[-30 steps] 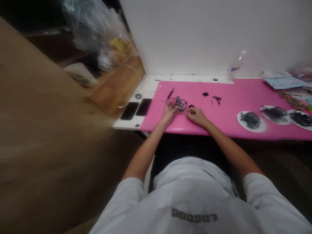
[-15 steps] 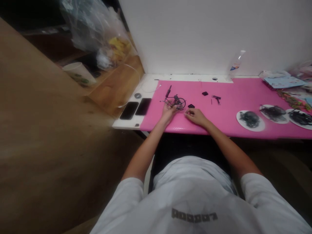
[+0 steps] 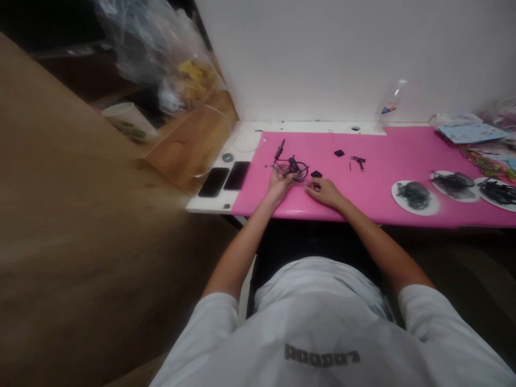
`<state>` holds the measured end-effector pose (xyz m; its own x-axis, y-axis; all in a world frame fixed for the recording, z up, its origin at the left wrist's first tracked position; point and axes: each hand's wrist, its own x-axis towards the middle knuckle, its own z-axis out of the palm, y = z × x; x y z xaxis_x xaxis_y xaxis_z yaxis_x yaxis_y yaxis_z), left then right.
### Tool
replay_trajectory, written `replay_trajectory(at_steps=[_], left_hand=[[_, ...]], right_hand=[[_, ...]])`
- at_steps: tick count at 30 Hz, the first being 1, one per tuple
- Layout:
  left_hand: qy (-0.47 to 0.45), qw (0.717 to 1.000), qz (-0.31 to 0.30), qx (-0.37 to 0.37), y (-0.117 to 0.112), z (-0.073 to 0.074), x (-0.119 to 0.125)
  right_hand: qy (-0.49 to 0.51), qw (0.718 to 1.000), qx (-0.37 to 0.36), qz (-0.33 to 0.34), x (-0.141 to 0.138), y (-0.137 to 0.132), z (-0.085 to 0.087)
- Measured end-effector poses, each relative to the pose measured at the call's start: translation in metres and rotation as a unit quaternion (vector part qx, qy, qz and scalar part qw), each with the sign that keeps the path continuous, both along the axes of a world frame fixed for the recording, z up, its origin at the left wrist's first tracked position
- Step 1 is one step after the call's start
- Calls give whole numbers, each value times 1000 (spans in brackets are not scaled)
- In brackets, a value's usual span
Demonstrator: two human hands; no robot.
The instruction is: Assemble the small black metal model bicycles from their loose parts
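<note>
A small black model bicycle (image 3: 291,164), with one wheel visible at its right end, is in my left hand (image 3: 280,184), whose fingers are closed around its lower frame. Just right of the wheel, my right hand (image 3: 322,192) is closed in a pinch, with thumb and fingertips together. Whatever lies between those fingertips is too small to make out. Beyond the right hand lies a small black part (image 3: 316,174), and a second black piece (image 3: 339,153) rests farther back. To the right is a small black pistol-shaped part (image 3: 358,163) beside a thin rod (image 3: 350,167).
Two dark phones (image 3: 213,183) lie on the white table edge at left. White plates (image 3: 397,203) with black parts stand at right on the pink sheet (image 3: 374,199). A clear bottle (image 3: 390,107) stands against the wall. A paper cup (image 3: 129,121) and plastic bags (image 3: 141,40) are at far left.
The bicycle has shifted very slightly to the right in the picture. Both hands keep nearly the same place and grip.
</note>
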<state>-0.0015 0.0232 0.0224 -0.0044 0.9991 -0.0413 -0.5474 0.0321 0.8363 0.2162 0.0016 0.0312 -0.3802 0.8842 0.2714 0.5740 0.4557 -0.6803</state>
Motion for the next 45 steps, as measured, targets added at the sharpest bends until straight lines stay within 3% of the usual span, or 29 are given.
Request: replay_trajectory(at_steps=[24,36,45], left_hand=[[4,1000,-19,19,0,-1,-1],[32,998,-17,49,7,-11,0],[37,997,-23,62,6,-13,-1]], right_hand=[[8,1000,-15,-1,1,-1,0],[179,980,-81,-41,-4,5,1],[176,979,-97,-37,-2,2,10]])
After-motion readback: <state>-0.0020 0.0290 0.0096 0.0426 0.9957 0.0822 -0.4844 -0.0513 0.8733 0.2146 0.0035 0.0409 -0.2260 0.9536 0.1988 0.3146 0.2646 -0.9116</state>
